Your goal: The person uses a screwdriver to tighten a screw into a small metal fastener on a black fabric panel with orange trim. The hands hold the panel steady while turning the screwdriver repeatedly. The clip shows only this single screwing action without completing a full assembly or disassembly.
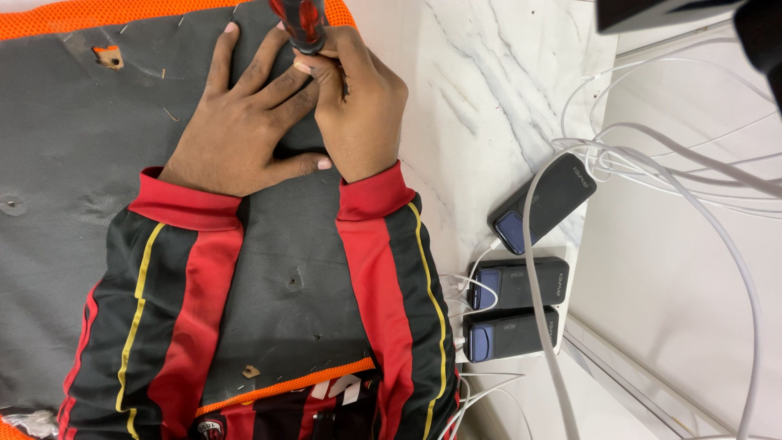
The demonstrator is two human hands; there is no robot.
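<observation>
Near the far edge of the grey fabric panel (81, 147), both hands were busy. The left hand (236, 122) lay flat on the cloth with its fingers spread out and gripping nothing. It looked like it pressed the cloth down so it would not slide. The right hand (358, 106) sat just beside it, touching it, with its fingers curled tight around a screwdriver (303, 23). The tool had a red and black handle and stood up from the cloth. Its tip was hidden behind the fingers, so I cannot tell what it touched.

The panel had an orange mesh edge (122, 15) on the far side and again on the near side. Small staples and little holes dotted the cloth. The person wore red and black striped sleeves (195, 301) with thin yellow lines.

Off to the right, on the white marble top (489, 98), lay three dark power banks (521, 285). Each was a long flat block with a blue end. Two lay side by side, and one lay tilted farther away. White cables (652, 155) ran from them in loose loops, well apart from the hands, likely so they could charge out of the way.
</observation>
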